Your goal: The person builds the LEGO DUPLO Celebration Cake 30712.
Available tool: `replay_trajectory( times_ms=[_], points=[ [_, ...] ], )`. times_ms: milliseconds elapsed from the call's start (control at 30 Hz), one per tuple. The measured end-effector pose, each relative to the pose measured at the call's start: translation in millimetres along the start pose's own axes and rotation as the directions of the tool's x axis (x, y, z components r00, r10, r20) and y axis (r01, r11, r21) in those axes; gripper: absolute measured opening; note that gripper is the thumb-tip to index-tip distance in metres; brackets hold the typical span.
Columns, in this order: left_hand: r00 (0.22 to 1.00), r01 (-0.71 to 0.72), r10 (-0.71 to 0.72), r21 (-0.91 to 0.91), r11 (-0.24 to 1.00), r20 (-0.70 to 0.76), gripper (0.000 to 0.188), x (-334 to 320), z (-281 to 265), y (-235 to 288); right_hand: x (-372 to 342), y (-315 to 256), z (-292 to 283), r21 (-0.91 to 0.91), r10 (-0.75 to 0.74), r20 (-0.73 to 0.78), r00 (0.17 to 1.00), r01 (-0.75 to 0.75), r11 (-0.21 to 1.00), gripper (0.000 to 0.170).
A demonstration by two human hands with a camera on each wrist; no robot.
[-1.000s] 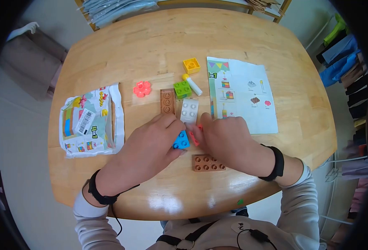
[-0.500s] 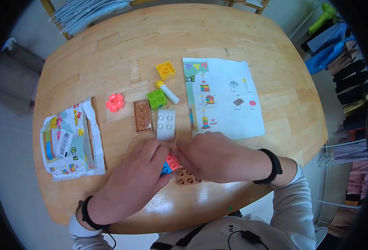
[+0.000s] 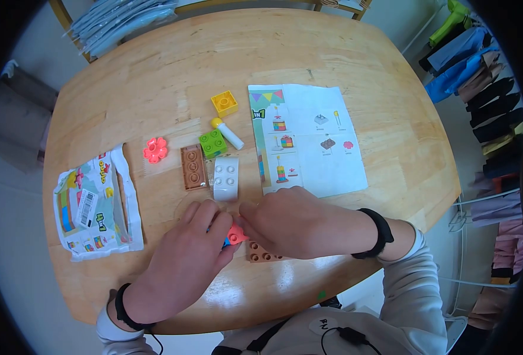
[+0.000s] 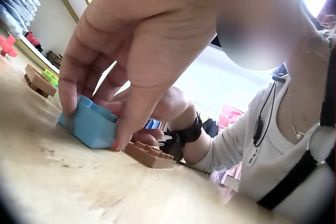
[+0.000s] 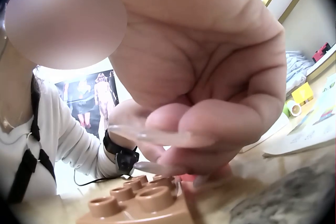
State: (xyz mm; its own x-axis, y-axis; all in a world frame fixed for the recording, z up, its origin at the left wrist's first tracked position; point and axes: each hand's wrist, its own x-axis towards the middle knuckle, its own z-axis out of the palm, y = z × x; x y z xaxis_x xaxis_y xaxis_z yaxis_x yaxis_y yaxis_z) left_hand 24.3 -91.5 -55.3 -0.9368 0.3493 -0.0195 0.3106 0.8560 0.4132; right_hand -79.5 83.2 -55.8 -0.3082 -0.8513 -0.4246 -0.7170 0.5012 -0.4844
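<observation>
My left hand point(image 3: 184, 260) grips a blue toy building brick point(image 4: 94, 127) between thumb and fingers, low over the table. Right against it sits a coral-red studded brick point(image 3: 236, 235), partly covered by both hands. The right hand point(image 3: 300, 225) pinches this red brick with its fingertips; in the right wrist view only a sliver of red shows beneath the nails. Close under the right hand lies a brown studded brick point(image 3: 262, 252), its studs facing up. Beyond the hands is a white brick point(image 3: 226, 177) with studs on top.
Farther back lie a brown plate point(image 3: 194, 167), hollow side up, a green brick point(image 3: 212, 143), a white stick with a yellow tip point(image 3: 231, 134) and a yellow brick point(image 3: 224, 103). A coral flower point(image 3: 155, 150) and printed packet point(image 3: 99, 207) are left, an instruction sheet point(image 3: 309, 142) right.
The red brick, earlier apart from the blue one, is now up against it. Both hands have come together nearer the table's front edge. The head view has shifted.
</observation>
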Motion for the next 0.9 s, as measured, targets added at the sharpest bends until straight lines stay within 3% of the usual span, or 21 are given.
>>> replay_trajectory(
  times_ms=[33, 333, 467, 533, 567, 667, 767, 833, 900],
  points=[
    [1.0, 0.001, -0.001, 0.002, 1.0, -0.003, 0.03, -0.2, -0.3, -0.3, -0.1, 0.6, 0.2, -0.006, -0.006, -0.01, 1.0, 0.006, 1.0, 0.03],
    [1.0, 0.008, -0.009, 0.074, 0.997, 0.01, 0.036, -3.8, -4.6, 1.1, -4.0, -3.0, -6.7, -0.158, -0.006, -0.042, 0.999, 0.0, 0.987, 0.038],
    [0.997, 0.023, -0.019, 0.052, 0.998, -0.077, 0.04, -4.5, -16.1, 5.3, -12.7, -6.2, -20.3, -0.136, 0.042, -0.002, 0.999, -0.042, 0.99, 0.038],
    [0.992, 0.042, -0.038, 0.029, 0.999, -0.12, 0.042, -5.1, -22.7, 6.9, -20.5, -4.7, -25.9, -0.128, 0.028, -0.086, 0.996, -0.039, 0.991, 0.018],
    [0.987, 0.06, -0.055, 0.025, 0.998, -0.153, 0.041, -5.5, -26.2, 7.1, -24.0, -4.1, -29.6, -0.128, 0.025, -0.087, 0.996, -0.036, 0.991, 0.018],
    [0.968, 0.09, -0.082, 0.024, 0.996, -0.237, 0.037, -7.2, -40.6, 5.6, -39.3, -0.7, -45.5, -0.166, 0.089, -0.28, 0.956, -0.139, 0.976, 0.022],
    [0.936, 0.138, -0.12, 0.03, 0.99, -0.331, 0.03, 0.2, -62.0, 7.3, -51.6, 11.4, -69.4, -0.406, -0.022, -0.566, 0.824, -0.255, 0.878, 0.021],
    [0.918, 0.163, -0.139, 0.034, 0.986, -0.371, 0.027, 8.6, -76.5, 7.2, -50.7, 21.7, -96.2, -0.377, -0.061, -0.664, 0.745, -0.263, 0.888, 0.014],
    [0.912, 0.115, -0.072, 0.085, 0.99, -0.404, 0.026, 17.6, -90.1, 2.8, -46.6, 28.2, -114.1, -0.387, -0.102, -0.69, 0.716, -0.246, 0.889, 0.013]
  ],
)
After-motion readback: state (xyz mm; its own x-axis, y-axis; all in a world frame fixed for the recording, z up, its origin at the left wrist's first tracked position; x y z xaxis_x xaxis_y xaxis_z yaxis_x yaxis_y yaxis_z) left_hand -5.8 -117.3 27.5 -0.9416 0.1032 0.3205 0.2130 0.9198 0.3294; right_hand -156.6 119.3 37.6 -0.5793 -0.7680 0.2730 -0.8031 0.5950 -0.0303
